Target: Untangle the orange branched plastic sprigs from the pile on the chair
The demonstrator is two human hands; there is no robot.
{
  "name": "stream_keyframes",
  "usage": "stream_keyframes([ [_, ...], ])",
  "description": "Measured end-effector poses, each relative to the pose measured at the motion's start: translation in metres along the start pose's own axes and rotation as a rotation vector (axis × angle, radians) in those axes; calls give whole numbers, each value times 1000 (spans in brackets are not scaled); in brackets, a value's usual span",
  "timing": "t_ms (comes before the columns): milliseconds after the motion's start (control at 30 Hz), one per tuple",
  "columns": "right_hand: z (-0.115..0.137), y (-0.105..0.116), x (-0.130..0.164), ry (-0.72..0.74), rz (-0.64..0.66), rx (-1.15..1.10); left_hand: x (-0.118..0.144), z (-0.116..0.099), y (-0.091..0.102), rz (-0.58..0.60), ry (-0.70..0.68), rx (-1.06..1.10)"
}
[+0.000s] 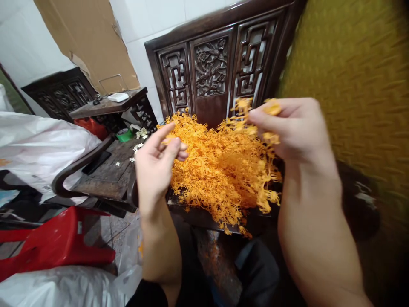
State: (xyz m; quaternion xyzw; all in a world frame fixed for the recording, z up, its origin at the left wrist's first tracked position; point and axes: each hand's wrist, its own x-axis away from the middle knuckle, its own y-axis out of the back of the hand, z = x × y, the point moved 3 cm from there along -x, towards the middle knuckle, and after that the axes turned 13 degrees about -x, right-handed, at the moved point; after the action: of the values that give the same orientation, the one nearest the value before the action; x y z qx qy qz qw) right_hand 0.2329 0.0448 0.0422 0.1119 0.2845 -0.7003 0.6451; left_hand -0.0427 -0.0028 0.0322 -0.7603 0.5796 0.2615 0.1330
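Observation:
A big heap of orange plastic sprigs lies on the seat of a dark carved wooden chair. My left hand hovers at the heap's left edge, fingers curled, pinching a small orange piece between thumb and fingertips. My right hand is raised over the heap's right side and grips an orange sprig whose strands hang from its fingers, blurred by motion.
A second dark wooden chair stands to the left with small white flowers on it. A red plastic stool lies lower left, among white plastic bags. A yellow textured surface fills the right.

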Motion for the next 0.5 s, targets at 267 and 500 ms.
stream_keyframes([
  [267, 3, -51, 19, 2, 261, 31, 4, 12, -58, 352, 352, 355],
  [500, -5, -50, 16, 80, 151, 145, 10, 3, -58, 268, 64, -83],
])
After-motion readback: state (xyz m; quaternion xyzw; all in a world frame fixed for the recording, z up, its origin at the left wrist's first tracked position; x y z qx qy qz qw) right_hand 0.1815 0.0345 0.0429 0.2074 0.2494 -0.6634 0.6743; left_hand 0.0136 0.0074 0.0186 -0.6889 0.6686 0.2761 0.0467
